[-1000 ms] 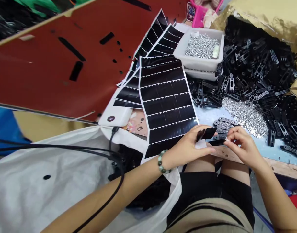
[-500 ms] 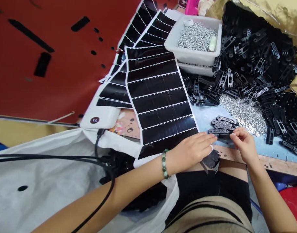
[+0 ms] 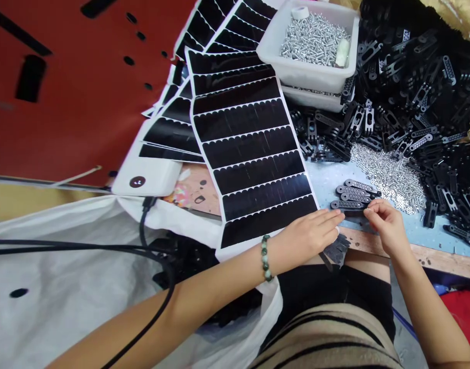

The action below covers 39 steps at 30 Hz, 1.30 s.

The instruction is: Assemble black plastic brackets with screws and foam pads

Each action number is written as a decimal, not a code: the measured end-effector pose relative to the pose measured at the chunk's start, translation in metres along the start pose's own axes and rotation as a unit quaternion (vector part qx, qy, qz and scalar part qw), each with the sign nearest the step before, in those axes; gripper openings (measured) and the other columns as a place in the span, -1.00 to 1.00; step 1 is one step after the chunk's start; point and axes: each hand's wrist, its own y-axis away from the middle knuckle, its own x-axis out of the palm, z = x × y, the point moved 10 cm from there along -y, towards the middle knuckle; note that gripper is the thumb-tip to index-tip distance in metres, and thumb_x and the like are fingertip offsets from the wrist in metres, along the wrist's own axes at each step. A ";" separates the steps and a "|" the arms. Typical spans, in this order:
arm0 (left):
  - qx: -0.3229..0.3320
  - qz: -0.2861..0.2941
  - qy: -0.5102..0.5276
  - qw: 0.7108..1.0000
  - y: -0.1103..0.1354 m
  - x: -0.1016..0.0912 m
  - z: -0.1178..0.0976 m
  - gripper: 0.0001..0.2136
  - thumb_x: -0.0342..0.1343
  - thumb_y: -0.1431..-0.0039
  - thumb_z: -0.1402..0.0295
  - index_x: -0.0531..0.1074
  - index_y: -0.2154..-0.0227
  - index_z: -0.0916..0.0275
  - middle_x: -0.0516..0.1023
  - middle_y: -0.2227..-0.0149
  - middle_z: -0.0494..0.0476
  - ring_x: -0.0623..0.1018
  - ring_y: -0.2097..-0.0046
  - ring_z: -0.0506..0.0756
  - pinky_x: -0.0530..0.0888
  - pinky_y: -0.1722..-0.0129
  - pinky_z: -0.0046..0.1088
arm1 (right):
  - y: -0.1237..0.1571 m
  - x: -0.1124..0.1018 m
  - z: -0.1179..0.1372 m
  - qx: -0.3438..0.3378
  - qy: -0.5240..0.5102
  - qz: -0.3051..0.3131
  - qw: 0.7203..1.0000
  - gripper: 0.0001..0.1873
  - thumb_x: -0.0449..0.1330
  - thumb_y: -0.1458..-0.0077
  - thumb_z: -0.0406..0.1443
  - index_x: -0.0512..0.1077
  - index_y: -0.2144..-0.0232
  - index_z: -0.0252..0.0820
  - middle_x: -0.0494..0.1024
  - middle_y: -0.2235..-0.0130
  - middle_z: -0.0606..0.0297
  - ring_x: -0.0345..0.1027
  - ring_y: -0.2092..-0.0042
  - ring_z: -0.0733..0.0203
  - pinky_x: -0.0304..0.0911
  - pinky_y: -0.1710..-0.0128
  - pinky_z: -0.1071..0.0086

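Note:
My left hand [image 3: 313, 233] lies with fingers stretched out and its thumb hidden, wearing a ring and a green bead bracelet [image 3: 266, 258]. Its fingertips touch the near end of a narrow black piece [image 3: 353, 212] by the table edge. My right hand [image 3: 386, 225] pinches the other end of that piece between thumb and fingers. Just beyond it, several black perforated links [image 3: 355, 196] lie side by side. Under my left palm hangs a dark grey, crumpled item [image 3: 336, 250], partly hidden. Sheets of black stickers [image 3: 258, 146] spread out to the left.
A white tub [image 3: 311, 72] of silver screws stands at the back. Small metal parts [image 3: 392, 177] form a pile on the blue surface, beside a large heap of black parts [image 3: 415, 82]. A white power bank [image 3: 146, 177] with a cable sits left, above a white cloth sack [image 3: 65, 277].
The view has shifted slightly, so the sticker sheets and tub appear further left and higher. Both hands stay nearly in place; the black piece between them shows a little more clearly.

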 end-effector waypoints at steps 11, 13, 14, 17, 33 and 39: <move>-0.003 -0.008 0.004 1.000 0.000 0.001 0.000 -0.81 -0.09 -0.29 0.51 0.44 0.27 0.29 0.45 -0.10 0.27 0.39 -0.17 0.13 0.32 -0.21 -0.21 | 0.003 0.002 0.012 -0.027 0.061 -0.013 0.998 -0.79 0.18 -0.03 -0.24 0.38 0.60 -0.15 0.40 0.34 0.23 0.31 0.30 0.20 0.25 0.33 0.33; -0.001 -0.010 -0.002 1.000 -0.002 0.000 -0.001 -0.81 -0.09 -0.29 0.52 0.44 0.30 0.30 0.43 -0.11 0.28 0.41 -0.16 0.15 0.34 -0.18 -0.21 | 0.003 0.002 0.013 -0.030 0.069 -0.008 0.997 -0.80 0.18 -0.04 -0.24 0.39 0.58 -0.15 0.40 0.34 0.23 0.31 0.30 0.20 0.26 0.33 0.33; 0.000 -0.008 -0.010 1.000 -0.003 0.000 -0.001 -0.80 -0.10 -0.29 0.51 0.44 0.31 0.29 0.42 -0.12 0.28 0.42 -0.15 0.15 0.36 -0.15 -0.21 | 0.003 0.002 0.013 -0.031 0.073 -0.007 0.997 -0.80 0.18 -0.05 -0.23 0.40 0.58 -0.15 0.41 0.34 0.23 0.31 0.29 0.20 0.26 0.33 0.32; 0.002 0.001 -0.043 0.999 -0.006 0.000 -0.005 -0.78 -0.12 -0.31 0.51 0.44 0.33 0.30 0.41 -0.14 0.28 0.42 -0.14 0.16 0.42 -0.05 -0.22 | 0.001 0.002 0.013 -0.033 0.088 -0.003 0.996 -0.78 0.17 -0.07 -0.21 0.41 0.56 -0.16 0.41 0.33 0.22 0.31 0.29 0.19 0.26 0.33 0.33; -0.237 -0.113 0.239 0.935 0.000 -0.021 0.047 -0.80 0.02 -0.24 0.36 0.47 0.13 0.22 0.57 0.07 0.14 0.54 0.05 0.11 0.43 0.02 -0.30 | 0.009 0.005 0.062 -0.199 0.249 0.020 0.948 -0.64 0.18 -0.10 -0.05 0.28 0.16 -0.13 0.39 0.13 0.12 0.36 0.18 0.10 0.33 0.29 0.26; -0.318 -0.174 0.405 0.840 0.010 -0.017 0.061 -0.70 0.07 -0.21 0.24 0.43 0.05 0.26 0.56 0.05 0.16 0.54 0.03 0.15 0.45 -0.02 -0.31 | 0.020 0.041 0.068 -0.150 0.029 0.094 0.984 -0.83 0.14 -0.14 -0.28 0.32 0.18 -0.09 0.47 0.36 0.32 0.38 0.36 0.26 0.34 0.33 0.37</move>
